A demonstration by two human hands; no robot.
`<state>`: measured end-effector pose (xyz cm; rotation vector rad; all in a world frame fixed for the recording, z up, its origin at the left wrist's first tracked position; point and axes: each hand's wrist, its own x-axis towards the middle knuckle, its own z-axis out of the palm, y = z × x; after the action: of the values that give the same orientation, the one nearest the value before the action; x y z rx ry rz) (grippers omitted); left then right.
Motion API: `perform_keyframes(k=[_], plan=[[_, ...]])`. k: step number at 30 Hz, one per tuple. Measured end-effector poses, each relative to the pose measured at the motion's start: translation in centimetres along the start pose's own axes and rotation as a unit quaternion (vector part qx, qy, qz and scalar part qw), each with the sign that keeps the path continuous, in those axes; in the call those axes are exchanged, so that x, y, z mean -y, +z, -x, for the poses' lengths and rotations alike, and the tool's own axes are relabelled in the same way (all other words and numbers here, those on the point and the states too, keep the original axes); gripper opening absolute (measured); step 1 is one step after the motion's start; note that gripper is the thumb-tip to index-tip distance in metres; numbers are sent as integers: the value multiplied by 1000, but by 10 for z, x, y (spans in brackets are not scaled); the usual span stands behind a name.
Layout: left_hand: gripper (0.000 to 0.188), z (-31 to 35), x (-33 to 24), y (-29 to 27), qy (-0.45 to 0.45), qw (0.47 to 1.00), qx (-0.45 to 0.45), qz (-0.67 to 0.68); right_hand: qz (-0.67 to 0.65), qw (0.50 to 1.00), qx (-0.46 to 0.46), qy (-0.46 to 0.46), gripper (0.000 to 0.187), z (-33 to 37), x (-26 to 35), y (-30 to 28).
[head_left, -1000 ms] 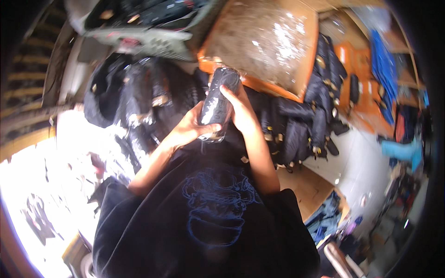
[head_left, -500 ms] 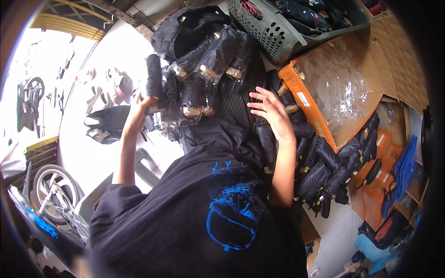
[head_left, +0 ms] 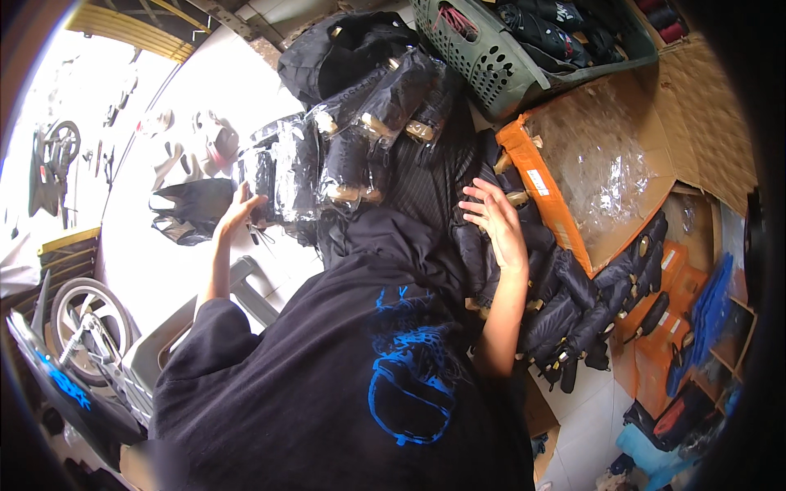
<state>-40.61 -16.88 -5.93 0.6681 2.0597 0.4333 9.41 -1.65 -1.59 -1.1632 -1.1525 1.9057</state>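
Observation:
My left hand (head_left: 240,211) is at the lower left edge of a shiny, plastic-wrapped bundle of black rolls (head_left: 286,164), thumb and fingers apart, fingertips against its end. The rolls look like folded umbrellas with tan ends. More wrapped black rolls (head_left: 386,100) lie piled just right of it, on dark striped cloth (head_left: 426,176) over my lap. My right hand (head_left: 498,219) hovers with fingers spread and nothing in it. Below and beside it lie several unwrapped black rolls (head_left: 577,282) with tan ends.
A grey-green plastic basket (head_left: 483,78) full of dark items stands at the back right. Beside it is an open cardboard box (head_left: 561,217) with orange tape and clear plastic inside. A wheeled frame (head_left: 90,331) stands at left; orange and blue packages (head_left: 704,315) lie far right.
The black roll that my left hand held upright now rests lower, among the wrapped rolls at left. My left hand has come down slightly; the right shifted a little right and nearer.

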Motion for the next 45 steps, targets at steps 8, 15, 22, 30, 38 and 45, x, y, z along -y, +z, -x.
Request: perform_keyframes(k=[8, 15, 22, 30, 38, 45], plan=[[42, -26, -24, -7, 218, 916, -309, -130, 17, 988, -128, -81, 40, 30, 16, -37], [29, 19, -220, 105, 560, 785, -254, -75, 303, 775, -518, -201, 22, 45, 38, -147], [17, 79, -376, 286, 699, 698, 147, -42, 520, 768, -308, 210, 61, 61, 13, -176], [64, 28, -441, 532, 746, 410, 209, -481, 605, 690, -394, 58, 42, 46, -25, -183], [73, -34, -430, 610, 661, 350, 148, -646, 556, 709, -431, 43, 41, 44, -8, -174], [35, -78, -490, 557, 703, 592, 212, -333, 563, 691, -450, 46, 39, 44, -8, -173]])
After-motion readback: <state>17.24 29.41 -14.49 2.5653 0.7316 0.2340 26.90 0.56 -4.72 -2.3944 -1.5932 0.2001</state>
